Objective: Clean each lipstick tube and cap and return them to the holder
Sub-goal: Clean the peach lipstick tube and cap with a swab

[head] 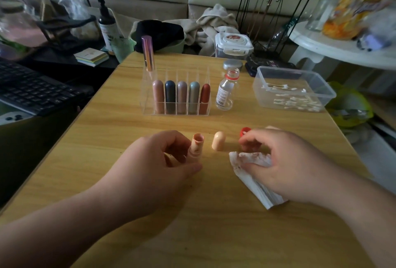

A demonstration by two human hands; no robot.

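Six lipsticks (182,96) — one tube (198,142), one cap (219,141)

tabletop (128,182): yellow-tan wood grain
open tube (197,142): pale peach, blotched with reddish smears
loose cap (219,141): plain peach
wipe (252,173): white, brown-red stains along its upper edge
small cap (245,131): red
holder (150,105): clear
row in holder, left to right: pink lipstick (158,96), navy lipstick (170,96), mauve lipstick (182,96), grey-green lipstick (194,96), rust-red lipstick (205,98)
tall tube (148,52): metallic purple shading to gold-pink
bottle (226,90): clear, red neck band, white label
tub (293,73): clear
swabs (289,103): white
keyboard (32,88), left of the frame: black
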